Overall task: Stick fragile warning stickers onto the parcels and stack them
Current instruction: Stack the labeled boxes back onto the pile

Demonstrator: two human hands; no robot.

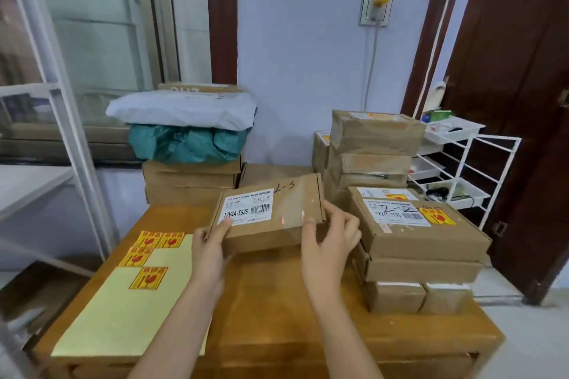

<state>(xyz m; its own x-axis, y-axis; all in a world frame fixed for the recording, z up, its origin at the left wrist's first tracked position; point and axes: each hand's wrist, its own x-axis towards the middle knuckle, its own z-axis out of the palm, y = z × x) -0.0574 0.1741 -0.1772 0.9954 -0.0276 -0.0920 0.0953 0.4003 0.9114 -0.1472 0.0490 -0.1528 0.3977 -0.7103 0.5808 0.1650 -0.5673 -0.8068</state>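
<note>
A flat cardboard parcel (286,209) with a white barcode label and "2-3" handwritten on top is held tilted above the wooden table (277,301). My left hand (209,249) grips its near left corner, and my right hand (329,240) grips its near right edge. No fragile sticker shows on it. On the left lies a pale yellow backing sheet (129,311) carrying several red-and-yellow fragile stickers (148,277). At the right stands a stack of parcels (421,255); its top box bears a fragile sticker (437,216).
A taller parcel stack (372,151) stands behind at the right. At the back left, brown boxes (191,178) carry a green bag (187,144) and a white bag (184,108). A white wire rack (462,169) stands right; a white shelf frame (61,132) stands left.
</note>
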